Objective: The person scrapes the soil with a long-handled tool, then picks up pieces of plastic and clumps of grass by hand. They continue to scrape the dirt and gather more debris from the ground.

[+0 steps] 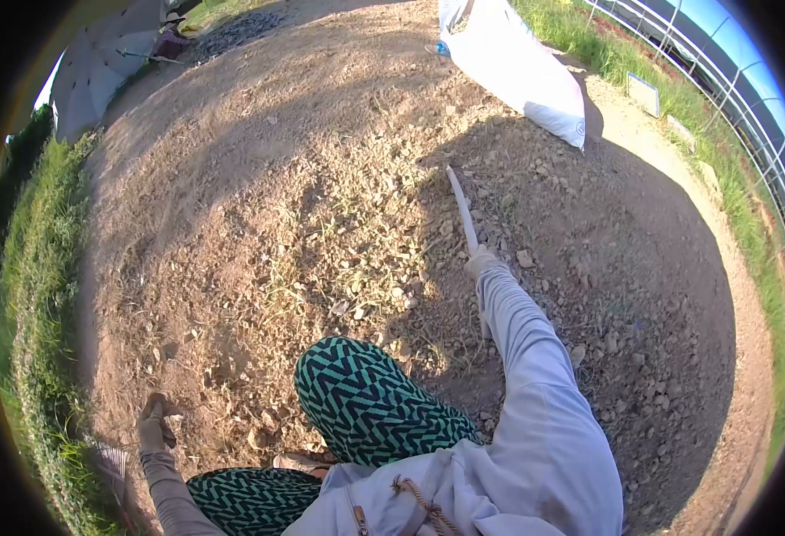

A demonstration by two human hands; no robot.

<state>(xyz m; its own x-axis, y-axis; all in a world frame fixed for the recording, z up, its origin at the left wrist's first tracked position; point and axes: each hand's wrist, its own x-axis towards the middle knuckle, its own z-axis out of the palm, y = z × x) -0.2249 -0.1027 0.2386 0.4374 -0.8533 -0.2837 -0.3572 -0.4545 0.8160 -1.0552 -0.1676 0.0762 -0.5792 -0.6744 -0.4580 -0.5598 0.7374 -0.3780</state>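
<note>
My right hand (480,262), in a pale glove, reaches forward over the soil and is closed round a long, pale, slightly curved stick (462,207). Its far end points ahead, over dry, cloddy ground (356,259) strewn with stones and dead plant bits. At the lower left, my left hand (155,424) hangs low over the soil in a dirty glove with dark fingertips. Its fingers are bent and spread apart, with nothing plainly held. Between the arms show my bent knees in green and black zigzag trousers (370,402).
A full white sack (522,67) lies ahead on the right. At the far left, a person (171,40) in a hat is beside a large pale umbrella (97,71). Grass (39,330) borders the left side; a metal-framed structure (723,89) stands beyond the right-hand grass.
</note>
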